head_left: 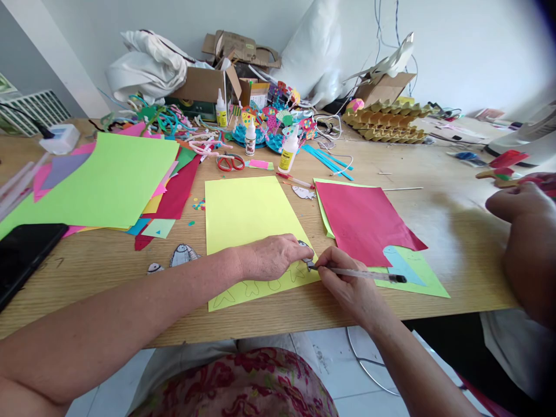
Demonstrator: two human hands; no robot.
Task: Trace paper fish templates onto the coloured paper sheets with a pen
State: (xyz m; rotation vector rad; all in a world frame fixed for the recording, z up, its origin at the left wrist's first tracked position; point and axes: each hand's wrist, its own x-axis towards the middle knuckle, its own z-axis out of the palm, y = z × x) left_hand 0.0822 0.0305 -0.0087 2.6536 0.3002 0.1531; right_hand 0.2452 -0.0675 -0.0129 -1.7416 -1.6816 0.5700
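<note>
A yellow sheet of paper (243, 208) lies on the table before me, with pencil-thin outlines of small shapes along its near edge. My left hand (273, 256) rests on the sheet, fingers bent together, holding a small paper fish cutout (306, 250) down at its right edge. In my right hand (345, 284) is a clear-barrelled pen (365, 273) with a dark end, its tip touching the paper beside the fish. Two more paper fish cutouts, a larger one (182, 255) and a small one (155, 268), lie left of the sheet, partly behind my left forearm.
To the right lie a red sheet (360, 220) and green paper. Coloured sheets (108, 179) and a black phone (30, 255) are at left. Further back stand glue bottles (288, 152), red-handled scissors (230, 163) and egg trays (386, 123). Another person's hand (519, 202) is at far right.
</note>
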